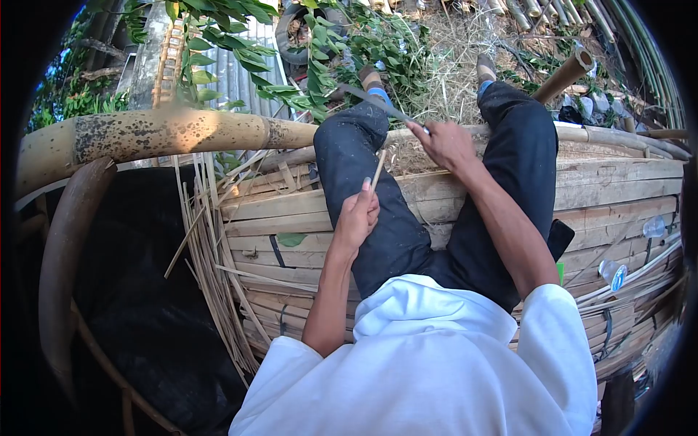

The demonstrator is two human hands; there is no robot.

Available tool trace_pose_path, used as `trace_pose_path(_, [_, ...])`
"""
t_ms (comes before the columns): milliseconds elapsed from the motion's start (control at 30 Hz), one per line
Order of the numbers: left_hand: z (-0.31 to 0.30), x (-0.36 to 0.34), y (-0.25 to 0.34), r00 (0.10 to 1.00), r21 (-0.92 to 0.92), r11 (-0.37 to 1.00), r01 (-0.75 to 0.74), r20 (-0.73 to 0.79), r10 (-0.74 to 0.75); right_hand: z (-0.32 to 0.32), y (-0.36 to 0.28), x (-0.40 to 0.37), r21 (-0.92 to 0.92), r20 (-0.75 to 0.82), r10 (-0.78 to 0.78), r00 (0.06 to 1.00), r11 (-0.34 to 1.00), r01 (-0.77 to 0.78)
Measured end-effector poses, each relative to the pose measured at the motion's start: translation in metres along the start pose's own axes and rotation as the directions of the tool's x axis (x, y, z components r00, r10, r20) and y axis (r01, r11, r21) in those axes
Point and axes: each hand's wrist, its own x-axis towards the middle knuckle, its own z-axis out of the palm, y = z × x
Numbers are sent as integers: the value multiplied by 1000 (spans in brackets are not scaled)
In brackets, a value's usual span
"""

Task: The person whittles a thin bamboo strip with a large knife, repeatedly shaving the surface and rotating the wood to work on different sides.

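I sit on a slatted bamboo platform [611, 189] with my legs in dark trousers stretched forward. My left hand [358, 215] is closed around a thin bamboo stick [379, 168] that points up over my left thigh. My right hand [445, 142] grips the handle of a long knife [374, 101], whose blade reaches up and left past my left knee. The knife's blade and the stick's tip are apart.
A thick bamboo pole [167, 133] runs across the platform's far edge. Loose bamboo strips [211, 247] lie bundled at my left beside a dark cloth [138, 291]. Leafy branches [218, 36], dry grass and more poles [563, 74] lie ahead. Plastic bottles [614, 272] rest at right.
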Motion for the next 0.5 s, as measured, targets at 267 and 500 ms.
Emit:
trace_pose_path(267, [-2, 9, 4, 998, -153, 987, 39, 47, -32, -7, -1, 7, 377, 15, 73, 997, 923, -73])
trace_pose_path(500, [10, 5, 5, 999, -46, 999, -15, -38, 13, 5, -17, -9, 554, 133, -84, 988, 833, -4])
